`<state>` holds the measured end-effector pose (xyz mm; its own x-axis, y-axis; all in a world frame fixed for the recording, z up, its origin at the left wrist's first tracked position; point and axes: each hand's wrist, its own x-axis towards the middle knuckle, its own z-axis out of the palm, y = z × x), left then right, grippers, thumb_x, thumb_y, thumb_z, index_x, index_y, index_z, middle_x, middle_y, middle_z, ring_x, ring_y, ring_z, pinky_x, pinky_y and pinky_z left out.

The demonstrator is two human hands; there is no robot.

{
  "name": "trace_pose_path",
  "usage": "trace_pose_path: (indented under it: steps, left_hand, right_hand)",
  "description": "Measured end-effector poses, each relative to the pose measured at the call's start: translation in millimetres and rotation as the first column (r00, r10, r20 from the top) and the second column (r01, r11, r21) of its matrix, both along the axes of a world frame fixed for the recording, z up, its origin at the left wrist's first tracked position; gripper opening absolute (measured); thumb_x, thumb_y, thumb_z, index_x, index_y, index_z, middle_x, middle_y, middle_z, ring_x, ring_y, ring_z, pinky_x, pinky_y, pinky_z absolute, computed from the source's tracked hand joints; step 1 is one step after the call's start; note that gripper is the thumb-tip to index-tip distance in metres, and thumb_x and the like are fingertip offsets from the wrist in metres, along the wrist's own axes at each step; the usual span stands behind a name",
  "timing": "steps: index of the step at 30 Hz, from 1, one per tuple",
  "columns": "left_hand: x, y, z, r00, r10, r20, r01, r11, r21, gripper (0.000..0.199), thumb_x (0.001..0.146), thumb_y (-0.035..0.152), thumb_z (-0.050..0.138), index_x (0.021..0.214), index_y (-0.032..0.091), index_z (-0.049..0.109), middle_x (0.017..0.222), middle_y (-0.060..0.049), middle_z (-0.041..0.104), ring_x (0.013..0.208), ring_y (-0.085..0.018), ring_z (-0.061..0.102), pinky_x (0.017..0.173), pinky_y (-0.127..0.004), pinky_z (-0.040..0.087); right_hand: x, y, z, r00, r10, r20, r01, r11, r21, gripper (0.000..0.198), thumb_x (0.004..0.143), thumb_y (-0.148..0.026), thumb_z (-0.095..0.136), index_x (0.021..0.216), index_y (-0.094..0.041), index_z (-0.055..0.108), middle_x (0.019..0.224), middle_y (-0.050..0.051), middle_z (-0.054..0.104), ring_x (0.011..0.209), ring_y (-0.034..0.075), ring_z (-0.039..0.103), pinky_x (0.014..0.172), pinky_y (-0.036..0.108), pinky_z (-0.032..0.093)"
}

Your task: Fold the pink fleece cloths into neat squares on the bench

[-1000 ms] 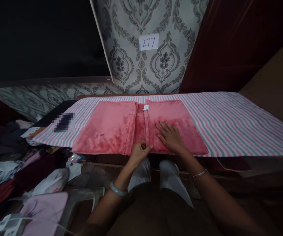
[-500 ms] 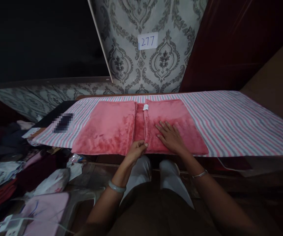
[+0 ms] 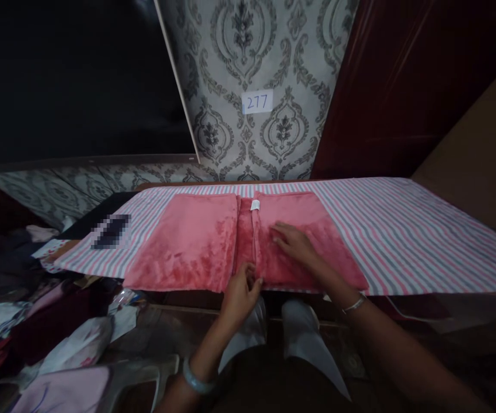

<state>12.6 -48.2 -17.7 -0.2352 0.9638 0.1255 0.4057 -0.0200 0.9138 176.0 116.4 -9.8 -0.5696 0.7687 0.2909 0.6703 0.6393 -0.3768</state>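
Observation:
A pink plush blanket [image 3: 196, 241] lies folded, its two side panels turned inward with a narrow strip of the bottom layer showing between them. On the right panel's inner edge, near the far end, is a small white tag [image 3: 255, 205]. My left hand [image 3: 240, 295] is at the near end of that strip, thumb and fingers apart around the right panel's inner corner; no grip on the cloth shows. Over the right panel is my right hand [image 3: 294, 243], fingers stretched out to the left; whether its palm presses on the plush I cannot tell.
Under the blanket is a striped cloth [image 3: 403, 241] covering the table. A pixelated dark item [image 3: 111, 232] lies at its left. Behind are a large dark screen [image 3: 80, 80] and a wall paper marked 277 [image 3: 257, 102]. Clothes and bags [image 3: 80, 344] crowd the lower left, beside a pink-topped stool [image 3: 65, 390].
My right hand has drawn its spread fingers closer together on the right panel. My left hand's thumb and fingers have parted. The view has tilted upward, so everything sits lower.

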Motion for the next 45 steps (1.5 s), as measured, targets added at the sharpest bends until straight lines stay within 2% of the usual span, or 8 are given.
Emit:
trace_pose_path:
  steps: [5, 10, 18, 25, 29, 33, 38, 45]
  left_hand:
    - [-12, -18, 20.6, 0.931, 0.134, -0.340, -0.047, 0.966, 0.253, 0.015, 0.091, 0.028, 0.052, 0.101, 0.022, 0.062, 0.080, -0.001, 0.063, 0.069, -0.017, 0.059, 0.065, -0.029, 0.044]
    - [-53, -14, 9.4, 0.766, 0.346, -0.542, -0.084, 0.889, 0.449, 0.023, 0.093, 0.026, 0.051, 0.110, 0.020, 0.064, 0.107, -0.010, 0.069, 0.103, -0.025, 0.064, 0.090, -0.042, 0.053]
    - [-81, -9, -28.0, 0.625, 0.332, -0.706, -0.052, 0.921, 0.386, 0.043, 0.093, 0.035, 0.054, 0.131, 0.016, 0.060, 0.129, -0.015, 0.066, 0.120, -0.032, 0.059, 0.101, -0.053, 0.049]
    - [-75, -8, -27.8, 0.586, 0.300, -0.753, -0.043, 0.939, 0.341, 0.052, 0.089, 0.042, 0.058, 0.134, 0.015, 0.060, 0.134, -0.017, 0.063, 0.124, -0.035, 0.056, 0.104, -0.055, 0.046]
    - [-72, -1, -16.8, 0.584, 0.245, -0.774, -0.081, 0.966, 0.245, 0.048, 0.090, 0.040, 0.056, 0.132, 0.017, 0.061, 0.138, -0.016, 0.061, 0.127, -0.034, 0.055, 0.106, -0.054, 0.045]
    - [-70, 34, 18.3, 0.583, 0.153, -0.798, -0.070, 0.988, 0.138, 0.043, 0.092, 0.032, 0.053, 0.131, 0.015, 0.060, 0.140, -0.016, 0.059, 0.130, -0.030, 0.054, 0.111, -0.046, 0.042]
    - [-69, 115, 69.2, 0.579, 0.023, -0.815, -0.169, 0.981, -0.093, 0.035, 0.092, 0.029, 0.054, 0.122, 0.012, 0.063, 0.127, -0.017, 0.063, 0.122, -0.029, 0.058, 0.102, -0.037, 0.047]
    - [-73, 185, 64.8, 0.633, 0.080, -0.770, -0.356, 0.913, -0.198, 0.047, 0.095, 0.042, 0.053, 0.130, 0.010, 0.056, 0.133, -0.021, 0.061, 0.121, -0.029, 0.062, 0.095, -0.033, 0.049]
  right_hand:
    - [-49, 33, 32, 0.990, -0.143, -0.020, 0.141, 0.987, -0.072, 0.054, 0.092, -0.020, 0.051, 0.145, -0.016, 0.050, 0.137, 0.013, 0.058, 0.114, 0.022, 0.062, 0.097, 0.031, 0.051]
    - [-87, 56, 40, 0.967, -0.255, 0.028, 0.256, 0.963, -0.086, 0.065, 0.089, -0.022, 0.057, 0.151, -0.018, 0.040, 0.139, 0.016, 0.051, 0.122, 0.027, 0.057, 0.092, 0.033, 0.051]
    - [-100, 68, 32, 0.935, -0.346, 0.076, 0.352, 0.933, -0.075, 0.058, 0.095, -0.024, 0.049, 0.152, -0.019, 0.037, 0.134, 0.016, 0.056, 0.113, 0.028, 0.063, 0.091, 0.034, 0.048]
    - [-82, 75, 32, 0.893, -0.435, 0.113, 0.443, 0.895, -0.057, 0.056, 0.096, -0.014, 0.038, 0.153, -0.014, 0.037, 0.131, 0.016, 0.061, 0.109, 0.024, 0.063, 0.086, 0.030, 0.048]
    - [-73, 71, 32, 0.908, -0.384, 0.165, 0.388, 0.921, 0.009, 0.045, 0.097, -0.014, 0.036, 0.133, -0.018, 0.062, 0.141, 0.016, 0.054, 0.121, 0.027, 0.054, 0.090, 0.034, 0.047]
    - [-70, 67, 27, 0.913, -0.350, 0.211, 0.348, 0.936, 0.045, 0.039, 0.097, -0.015, 0.039, 0.124, -0.015, 0.067, 0.145, 0.013, 0.053, 0.125, 0.028, 0.050, 0.095, 0.034, 0.044]
    - [-67, 59, 15, 0.913, -0.346, 0.216, 0.339, 0.938, 0.071, 0.041, 0.101, -0.024, 0.039, 0.135, -0.015, 0.061, 0.147, 0.010, 0.054, 0.122, 0.027, 0.050, 0.096, 0.036, 0.043]
    - [-65, 54, 5, 0.918, -0.353, 0.183, 0.335, 0.934, 0.121, 0.043, 0.102, -0.025, 0.036, 0.138, -0.016, 0.058, 0.150, 0.009, 0.051, 0.122, 0.027, 0.049, 0.096, 0.039, 0.042]
